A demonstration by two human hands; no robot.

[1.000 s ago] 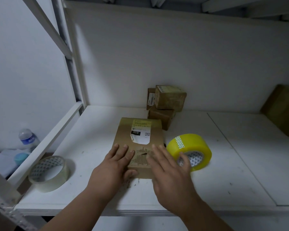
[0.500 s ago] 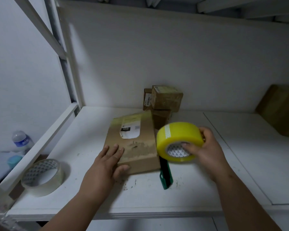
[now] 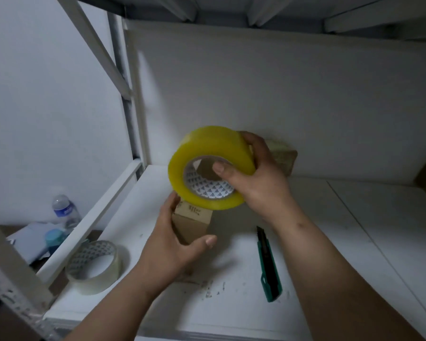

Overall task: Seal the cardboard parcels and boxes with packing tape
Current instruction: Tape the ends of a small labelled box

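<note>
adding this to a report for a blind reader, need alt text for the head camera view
A person's right hand holds a yellow roll of packing tape above a white shelf, while the left hand grips a cardboard parcel tipped up beneath it. A green utility knife lies to the right, and a clear tape roll sits at the shelf's left edge.

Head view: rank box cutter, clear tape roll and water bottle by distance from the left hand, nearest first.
Measured from the left hand, which holds the parcel:
1. Clear tape roll, to its left on the shelf.
2. Box cutter, to its right, near the shelf's front edge.
3. Water bottle, far left, off the shelf beyond the rail.
</note>
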